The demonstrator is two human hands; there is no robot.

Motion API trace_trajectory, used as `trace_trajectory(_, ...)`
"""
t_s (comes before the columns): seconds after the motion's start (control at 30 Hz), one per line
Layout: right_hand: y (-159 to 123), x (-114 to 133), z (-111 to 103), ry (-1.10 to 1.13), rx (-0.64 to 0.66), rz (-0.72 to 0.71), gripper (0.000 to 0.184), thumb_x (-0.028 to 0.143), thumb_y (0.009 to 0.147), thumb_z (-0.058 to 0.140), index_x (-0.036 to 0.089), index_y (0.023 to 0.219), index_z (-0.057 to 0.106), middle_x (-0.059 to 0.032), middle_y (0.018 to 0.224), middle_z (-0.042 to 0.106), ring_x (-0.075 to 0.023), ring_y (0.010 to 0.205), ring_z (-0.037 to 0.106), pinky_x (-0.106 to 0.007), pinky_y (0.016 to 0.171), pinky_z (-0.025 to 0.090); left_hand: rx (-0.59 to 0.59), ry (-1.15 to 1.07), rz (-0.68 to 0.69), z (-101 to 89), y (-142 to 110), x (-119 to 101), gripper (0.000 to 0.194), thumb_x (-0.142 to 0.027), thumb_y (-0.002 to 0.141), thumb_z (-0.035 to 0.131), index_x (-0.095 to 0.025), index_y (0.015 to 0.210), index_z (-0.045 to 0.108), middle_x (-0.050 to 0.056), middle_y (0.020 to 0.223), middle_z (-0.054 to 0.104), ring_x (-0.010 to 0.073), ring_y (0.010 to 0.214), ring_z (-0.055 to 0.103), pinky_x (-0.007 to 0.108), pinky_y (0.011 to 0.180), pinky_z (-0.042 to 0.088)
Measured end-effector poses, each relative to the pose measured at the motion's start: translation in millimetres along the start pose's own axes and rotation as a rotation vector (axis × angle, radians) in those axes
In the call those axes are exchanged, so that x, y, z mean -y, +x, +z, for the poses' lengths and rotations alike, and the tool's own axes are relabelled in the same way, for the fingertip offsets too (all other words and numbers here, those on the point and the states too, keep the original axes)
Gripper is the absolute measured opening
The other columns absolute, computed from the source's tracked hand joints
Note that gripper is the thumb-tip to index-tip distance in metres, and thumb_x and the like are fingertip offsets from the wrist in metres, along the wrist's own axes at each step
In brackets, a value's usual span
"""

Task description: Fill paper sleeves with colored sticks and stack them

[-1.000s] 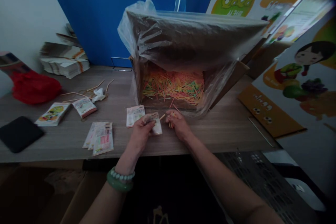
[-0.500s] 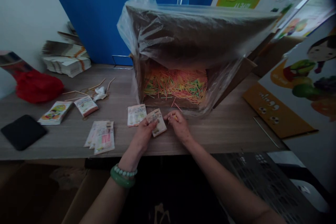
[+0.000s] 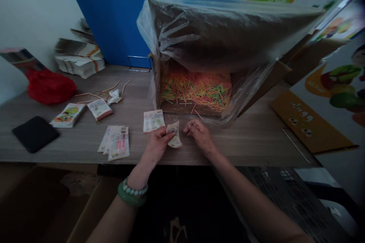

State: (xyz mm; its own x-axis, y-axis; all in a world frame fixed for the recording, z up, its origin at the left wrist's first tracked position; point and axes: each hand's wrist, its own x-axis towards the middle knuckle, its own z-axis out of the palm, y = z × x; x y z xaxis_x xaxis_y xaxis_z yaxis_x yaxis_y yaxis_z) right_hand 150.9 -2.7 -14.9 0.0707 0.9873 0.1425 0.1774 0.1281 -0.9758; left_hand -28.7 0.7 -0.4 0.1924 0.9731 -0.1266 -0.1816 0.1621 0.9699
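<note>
Between the thumb and fingers of my left hand (image 3: 156,143) is a small printed plastic packet (image 3: 175,139), bent and tilted above the table. Just right of it, my right hand (image 3: 202,136) is closed with curled fingers; what they hold, if anything, is too small to make out. Another printed packet (image 3: 153,121) lies flat behind my left hand. Beyond both hands, a cardboard box lined with clear plastic (image 3: 211,30) lies on its side, opening towards me. Inside is a heap of thin coloured sticks (image 3: 196,90), with a few loose ones at its front edge.
On the left lie fanned packets (image 3: 118,142), a stack of printed packets (image 3: 68,115), a banded bundle (image 3: 99,109), a black pad (image 3: 35,133) and a red bag (image 3: 51,86). Flattened cartons (image 3: 81,66) stand at the back. A printed carton (image 3: 310,125) is at the right.
The packet in my left hand has turned and bent, its face now narrower to me. My right hand stays beside it, fingers still curled. The whole view has shifted slightly.
</note>
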Motion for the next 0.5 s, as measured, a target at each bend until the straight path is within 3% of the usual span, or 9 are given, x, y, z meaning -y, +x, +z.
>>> trace_trajectory(0.13,6.0,37.3,0.9,0.238,-0.054,-0.058,0.018,0.040,0.087,0.058,0.023,0.084,0.055,0.0005,0.074,0.067,-0.0188,0.080,0.068,-0.034,0.076,0.050,0.034,0.062,0.020,-1.5,-2.9,0.6,0.014,-0.031,0.062,0.078,-0.019,0.065,0.073,0.002,0.064,0.068,0.0144,0.061,0.054,0.027,0.061,0.042)
trace_trajectory(0.3,8.1,83.7,22.2,0.466,-0.004,-0.130,0.025,0.047,0.089,0.060,0.025,0.084,0.049,0.0038,0.070,0.065,-0.0202,0.087,0.071,-0.041,0.087,0.053,-0.006,0.168,0.031,1.1,-4.9,-4.9,0.014,-0.028,0.059,0.078,-0.019,0.056,0.069,-0.001,0.052,0.059,0.0112,0.052,0.043,0.024,0.051,0.031)
trace_trajectory(0.4,6.9,88.4,37.0,0.500,0.027,-0.141,0.027,0.049,0.089,0.060,0.025,0.084,0.049,0.0034,0.070,0.065,-0.0201,0.089,0.071,-0.041,0.089,0.053,0.010,0.171,0.042,2.4,-7.1,-10.3,0.017,-0.029,0.057,0.078,-0.019,0.052,0.066,-0.002,0.050,0.056,0.0102,0.052,0.041,0.023,0.050,0.028)
trace_trajectory(0.5,4.3,77.9,44.3,0.478,0.040,-0.126,0.026,0.048,0.089,0.060,0.025,0.084,0.050,0.0022,0.071,0.065,-0.0199,0.090,0.070,-0.039,0.085,0.054,0.016,0.157,-0.014,1.6,-11.1,-14.4,0.016,-0.031,0.058,0.077,-0.019,0.054,0.067,-0.003,0.047,0.052,0.0085,0.048,0.036,0.022,0.046,0.025)
